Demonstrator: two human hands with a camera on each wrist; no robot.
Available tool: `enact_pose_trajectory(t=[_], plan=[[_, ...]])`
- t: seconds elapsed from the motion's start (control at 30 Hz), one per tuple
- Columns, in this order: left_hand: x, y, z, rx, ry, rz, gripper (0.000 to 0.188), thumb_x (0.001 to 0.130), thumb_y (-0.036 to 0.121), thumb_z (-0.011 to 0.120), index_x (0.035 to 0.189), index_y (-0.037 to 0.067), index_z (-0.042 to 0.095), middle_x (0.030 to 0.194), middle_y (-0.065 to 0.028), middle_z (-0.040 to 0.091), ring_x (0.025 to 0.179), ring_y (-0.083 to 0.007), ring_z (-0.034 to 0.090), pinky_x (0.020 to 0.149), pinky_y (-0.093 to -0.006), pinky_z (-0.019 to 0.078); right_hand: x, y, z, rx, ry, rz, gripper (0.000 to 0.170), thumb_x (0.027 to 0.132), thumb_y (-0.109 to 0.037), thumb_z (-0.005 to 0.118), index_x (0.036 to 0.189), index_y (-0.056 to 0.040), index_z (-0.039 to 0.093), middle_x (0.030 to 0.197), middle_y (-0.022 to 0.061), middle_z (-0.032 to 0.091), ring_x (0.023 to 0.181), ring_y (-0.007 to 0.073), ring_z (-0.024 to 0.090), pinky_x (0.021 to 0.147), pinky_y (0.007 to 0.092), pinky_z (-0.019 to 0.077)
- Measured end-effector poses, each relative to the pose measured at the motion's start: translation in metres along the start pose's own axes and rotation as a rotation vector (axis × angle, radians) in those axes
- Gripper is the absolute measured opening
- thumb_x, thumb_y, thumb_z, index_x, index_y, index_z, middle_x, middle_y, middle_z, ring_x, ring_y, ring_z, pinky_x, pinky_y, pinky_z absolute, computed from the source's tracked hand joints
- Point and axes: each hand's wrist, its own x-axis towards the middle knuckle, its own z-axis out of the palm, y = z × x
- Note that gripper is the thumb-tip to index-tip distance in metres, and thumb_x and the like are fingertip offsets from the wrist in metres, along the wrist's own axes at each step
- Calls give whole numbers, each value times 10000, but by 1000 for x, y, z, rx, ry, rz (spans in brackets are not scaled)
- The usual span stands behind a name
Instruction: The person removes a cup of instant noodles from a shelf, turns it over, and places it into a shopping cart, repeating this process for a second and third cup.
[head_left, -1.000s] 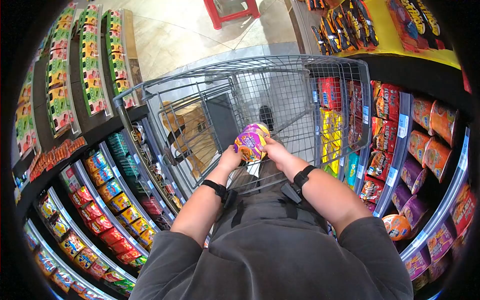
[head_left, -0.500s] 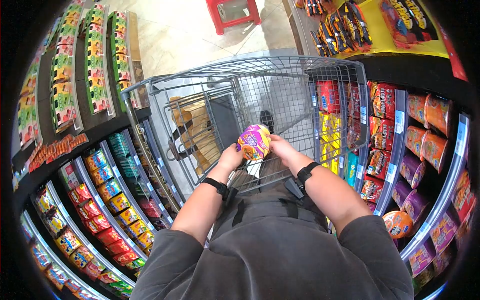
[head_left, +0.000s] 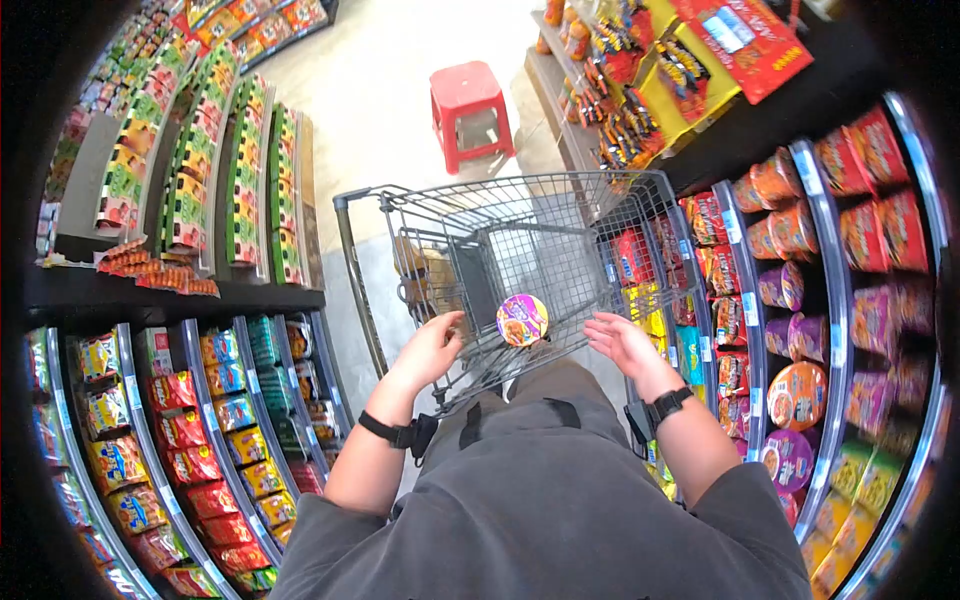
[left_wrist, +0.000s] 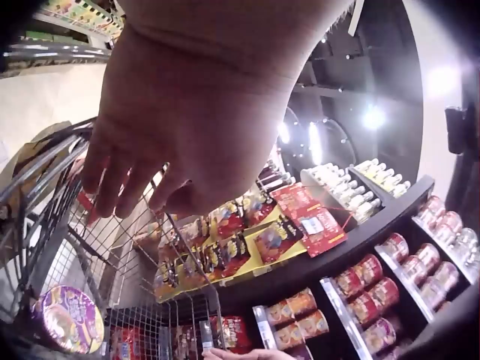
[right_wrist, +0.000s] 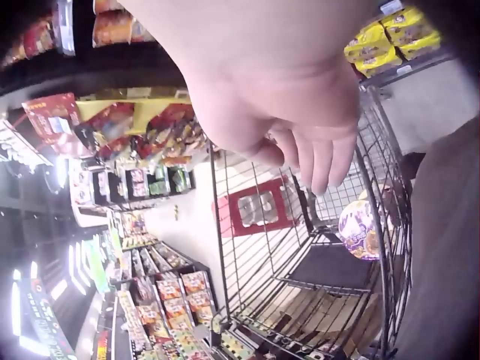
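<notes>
A round purple and yellow instant noodle bowl (head_left: 522, 320) sits in the near end of the wire shopping cart (head_left: 361, 290), its printed lid facing up. To its left, my left hand (head_left: 435, 345) is held in the air, fingers loosely bent and holding nothing. My right hand (head_left: 625, 347) hovers on the other side with its fingers extended, apart from the bowl. The left wrist view has the noodle bowl (left_wrist: 71, 319) at lower left, away from the fingers. In the right wrist view, the bowl (right_wrist: 360, 229) shows behind the cart's wires, below my fingertips.
Shelves of bagged snacks (head_left: 190, 430) line the left side. Noodle bowls (head_left: 797, 395) and red packets (head_left: 880, 230) fill the right shelves. Past the cart stands a red stool (head_left: 470, 105) on the pale floor. A brown cardboard box (head_left: 415, 268) shows behind the cart's left wires.
Both hands have let go of the noodle bowl and moved apart. The bowl now rests in the cart. The head view has tilted up, showing more floor and the whole stool.
</notes>
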Motion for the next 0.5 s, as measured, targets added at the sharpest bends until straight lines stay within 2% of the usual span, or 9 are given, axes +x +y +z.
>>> enact_pose_trajectory(t=[0.03, 0.1, 0.13, 0.2, 0.3, 0.4, 0.5], plan=[[-10, -1, -5, 11, 3, 31, 447, 965, 108, 575, 1394, -19, 570, 1254, -217, 679, 1137, -320, 681, 975, -403, 546, -16, 5, -4, 12, 13, -36, 473, 1007, -90, 462, 1468, 11, 462, 1470, 239, 555, 1347, 352, 569, 1101, 467, 477], [-27, -12, -8, -189, 44, 74, 432, 982, 65, 567, 1408, -2, 564, 1249, -186, 693, 1121, -282, 689, 955, -383, 552, -47, 22, -16, 46, 30, -99, 447, 1010, -97, 453, 1445, 4, 477, 1444, 239, 575, 1323, 345, 590, 1068, 462, 499], [-31, -18, -8, -178, 60, 106, 419, 993, 34, 548, 1411, 7, 562, 1241, -162, 700, 1082, -235, 694, 921, -352, 559, -63, 33, -24, 63, 63, -110, 429, 1024, -127, 462, 1435, -10, 488, 1435, 221, 586, 1303, 334, 605, 1052, 445, 506], [-38, -23, -7, -187, 49, 136, 414, 991, 33, 548, 1404, 6, 564, 1231, -155, 702, 1049, -215, 692, 901, -336, 558, -94, 54, -34, 98, 144, -122, 398, 1042, -167, 473, 1410, -20, 509, 1401, 194, 616, 1251, 303, 638, 1027, 426, 518], [-40, -22, 2, -223, 29, 135, 393, 991, 26, 537, 1381, 3, 576, 1186, -113, 710, 945, -139, 657, 824, -292, 544, -137, 87, -51, 112, 249, -154, 432, 1002, -107, 445, 1419, -14, 504, 1387, 201, 619, 1242, 320, 641, 1019, 440, 522], [-33, -14, 18, -212, -55, 186, 390, 1000, 31, 530, 1387, 17, 577, 1186, -112, 712, 949, -144, 660, 822, -297, 547, -180, 111, -64, 201, 329, -206, 432, 1001, -102, 447, 1419, -12, 513, 1381, 190, 625, 1244, 309, 639, 1010, 427, 523], [-35, 25, 31, -226, -150, 207, 387, 1003, 34, 536, 1387, 22, 579, 1190, -115, 714, 955, -162, 671, 837, -310, 553, -219, 131, -72, 249, 387, -287, 424, 1007, -109, 457, 1413, -12, 525, 1379, 180, 630, 1243, 301, 640, 1008, 420, 522]])
